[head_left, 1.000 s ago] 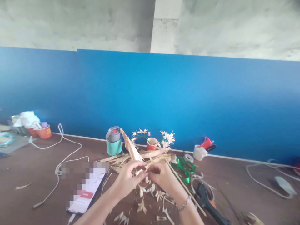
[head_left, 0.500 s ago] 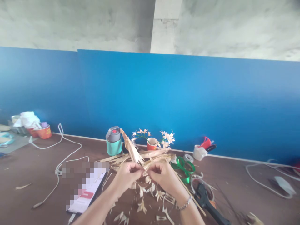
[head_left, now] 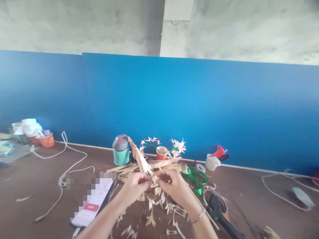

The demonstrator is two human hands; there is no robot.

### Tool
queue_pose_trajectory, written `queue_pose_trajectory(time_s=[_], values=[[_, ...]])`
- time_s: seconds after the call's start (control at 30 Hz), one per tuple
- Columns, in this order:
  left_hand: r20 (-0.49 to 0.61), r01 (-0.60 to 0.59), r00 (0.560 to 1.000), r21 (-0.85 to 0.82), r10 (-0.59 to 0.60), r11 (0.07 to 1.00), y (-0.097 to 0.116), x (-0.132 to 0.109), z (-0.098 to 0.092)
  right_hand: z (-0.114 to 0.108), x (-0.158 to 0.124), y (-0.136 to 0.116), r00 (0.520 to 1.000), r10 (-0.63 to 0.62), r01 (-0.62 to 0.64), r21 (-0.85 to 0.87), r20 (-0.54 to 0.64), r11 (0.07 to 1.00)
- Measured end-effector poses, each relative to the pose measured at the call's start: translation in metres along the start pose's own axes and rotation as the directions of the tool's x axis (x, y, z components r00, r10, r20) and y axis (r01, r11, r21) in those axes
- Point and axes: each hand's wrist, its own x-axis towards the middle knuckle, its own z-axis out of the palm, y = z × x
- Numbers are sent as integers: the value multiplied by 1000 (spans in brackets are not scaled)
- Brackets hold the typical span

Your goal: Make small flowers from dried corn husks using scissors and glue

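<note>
Over the middle of the table, my left hand (head_left: 137, 186) and my right hand (head_left: 174, 186) face each other with thumbs and forefingers pinched. Between the fingertips is a small pale husk flower (head_left: 155, 180), its lower part partly hidden by the fingers. Below the hands, several finished-looking husk flowers (head_left: 151, 219) and scraps lie on the brown table. Just behind them is a heap of dried corn husks (head_left: 127, 168), with one long husk (head_left: 140, 159) leaning up against a teal and grey bottle (head_left: 121, 151).
At the back, a paper cup (head_left: 161, 153) holds stems with pale flowers. Green ribbon (head_left: 196, 179), a tape roll (head_left: 200, 168) and a black glue gun (head_left: 219, 212) lie right. A phone-like screen (head_left: 92, 207) and white cables (head_left: 65, 172) are left. A blue partition (head_left: 174, 106) stands behind.
The fingertips have shifted slightly and a little more of the small husk flower shows between them. The arms and the things on the table look unmoved.
</note>
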Motion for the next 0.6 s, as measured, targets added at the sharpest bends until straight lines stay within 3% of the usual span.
queue_pose_trajectory(time_s=[0.23,0.4,0.6], values=[[62,44,998,-176,-34,983,1,0,1,9,0,2,993,-117,117,-41,-11,992],[71,35,997,-190,-22,981,5,-3,1,7,2,2,987,-158,154,-75,-44,985],[3,42,999,-203,-43,978,9,-5,4,7,0,-2,961,-268,256,-153,-64,955]])
